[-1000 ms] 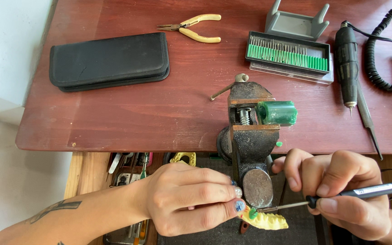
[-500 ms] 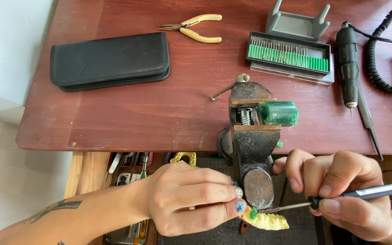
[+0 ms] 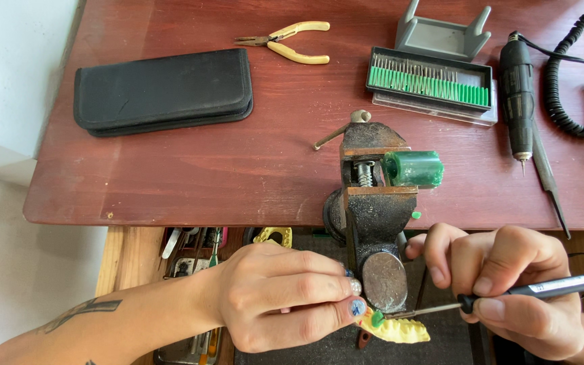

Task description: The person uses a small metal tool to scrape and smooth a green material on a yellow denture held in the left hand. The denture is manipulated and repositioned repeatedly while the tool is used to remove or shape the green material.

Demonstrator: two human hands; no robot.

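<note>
Vise at table edge; case left, pliers behind.

A flat black zipped case is seen lying on the far left part of the red-brown desk, oblong with rounded corners. Far right of it, a shallow black rectangular tray holding rows of green-based bits is being shown resting on its clear lid. A pale label strip is being displayed on the black tool handle at the near right. No signs or screens are being shown.
</note>
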